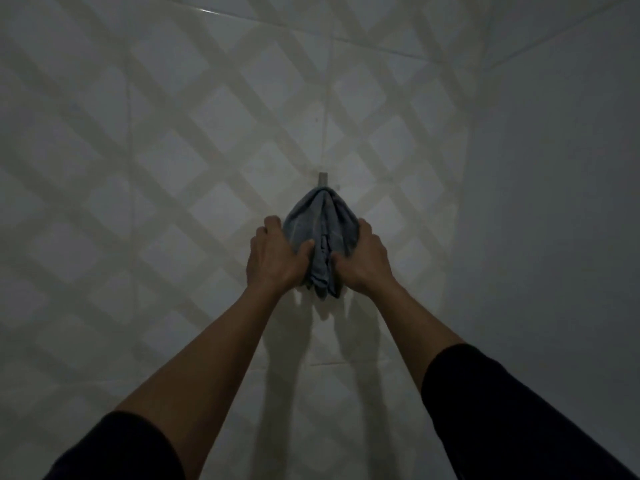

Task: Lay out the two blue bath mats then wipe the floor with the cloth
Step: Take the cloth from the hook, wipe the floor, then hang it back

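Two dark sleeves (519, 410) sit lowest in view, bare forearms reaching up from them. Beyond, the left hand (273, 254) and right hand (363, 259) each grip a side of the blue-grey cloth (320, 230), thumbs pressed into its folds. Farthest, the cloth hangs bunched from a small hook (322, 179) on the tiled wall (156, 150).
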